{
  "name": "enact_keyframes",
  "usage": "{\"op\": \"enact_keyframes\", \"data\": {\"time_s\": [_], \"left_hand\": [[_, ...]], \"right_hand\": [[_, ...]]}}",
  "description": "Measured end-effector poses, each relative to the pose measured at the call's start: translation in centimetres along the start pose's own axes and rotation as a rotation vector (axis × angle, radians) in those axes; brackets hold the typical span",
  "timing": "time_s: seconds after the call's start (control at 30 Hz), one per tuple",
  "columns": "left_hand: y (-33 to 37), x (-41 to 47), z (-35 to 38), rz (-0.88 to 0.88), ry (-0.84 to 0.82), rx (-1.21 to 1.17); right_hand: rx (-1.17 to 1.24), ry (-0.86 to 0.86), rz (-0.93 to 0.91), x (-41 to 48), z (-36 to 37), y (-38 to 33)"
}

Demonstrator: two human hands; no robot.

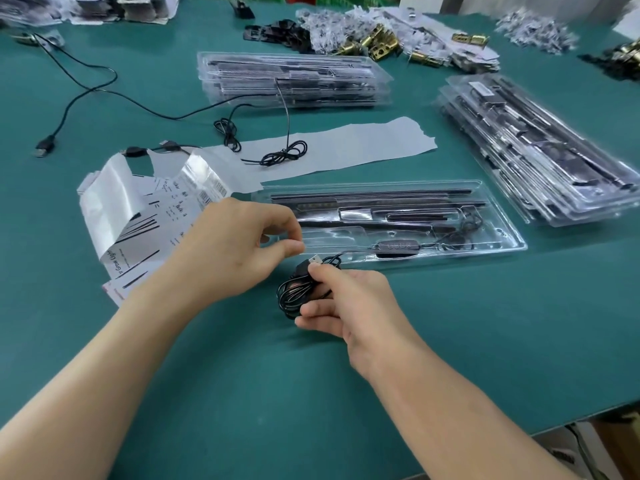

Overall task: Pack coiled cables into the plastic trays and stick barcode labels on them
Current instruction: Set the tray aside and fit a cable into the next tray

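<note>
Up close, your right hand [349,306] was clamped on the coiled cable [292,294], thumb on top beside the USB plug [314,259], fingers wrapped under the black loops. The coil sat just above the green table [242,375], near the front edge of the open tray [512,244].

Your left hand [235,251] hung just left of the plug. Its fingers were curled, thumb and forefinger tips together. Could not tell whether anything lay between them.

A thin lead ran from the coil into the tray toward the inline controller [398,244]. Black strips [374,197] lay lengthwise in the tray's back channels.

Left of the tray: a loose heap of printed label sheets [138,216], one barcode [215,194] showing, partly under your left wrist.

Behind the tray: a long grey paper strip [346,143] with a small bundled wire [285,154] on it.

Farther out: one stack of filled trays [294,81] at the back and another stack [536,150] to the right, angled. A loose black cable [86,84] trailed across the far left.
</note>
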State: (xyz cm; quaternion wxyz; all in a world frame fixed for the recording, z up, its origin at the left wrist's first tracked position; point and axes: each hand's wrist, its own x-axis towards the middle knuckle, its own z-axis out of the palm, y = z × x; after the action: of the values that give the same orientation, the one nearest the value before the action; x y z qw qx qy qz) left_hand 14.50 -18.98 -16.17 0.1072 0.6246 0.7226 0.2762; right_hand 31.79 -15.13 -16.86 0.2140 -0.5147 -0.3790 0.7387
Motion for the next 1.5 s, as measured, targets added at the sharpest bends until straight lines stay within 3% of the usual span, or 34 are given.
{"op": "enact_keyframes", "data": {"time_s": [0.3, 0.57, 0.9, 1.1, 1.23, 1.5], "left_hand": [[0.3, -0.1, -0.1, -0.025, -0.006, -0.045], [0.5, -0.3, -0.5, -0.046, -0.001, -0.095], [0.6, -0.5, -0.4, -0.041, -0.005, -0.103], [0.5, -0.6, -0.4, -0.041, -0.003, -0.086], [0.4, -0.5, -0.4, -0.041, 0.005, -0.082], [0.5, -1.0, -0.5, -0.004, -0.015, -0.092]], "right_hand": [[0.007, 0.058, 0.01, 0.1, 0.8, -0.5], [0.241, -0.009, 0.008, -0.3, 0.7, -0.4], [-0.246, 0.061, -0.164, -0.6, -0.5, 0.1], [0.025, -0.009, -0.063, -0.5, 0.3, -0.1], [0.235, 0.041, -0.078, -0.5, 0.8, -0.3], [0.34, 0.114, -0.12, -0.9, 0.4, -0.3]]}}
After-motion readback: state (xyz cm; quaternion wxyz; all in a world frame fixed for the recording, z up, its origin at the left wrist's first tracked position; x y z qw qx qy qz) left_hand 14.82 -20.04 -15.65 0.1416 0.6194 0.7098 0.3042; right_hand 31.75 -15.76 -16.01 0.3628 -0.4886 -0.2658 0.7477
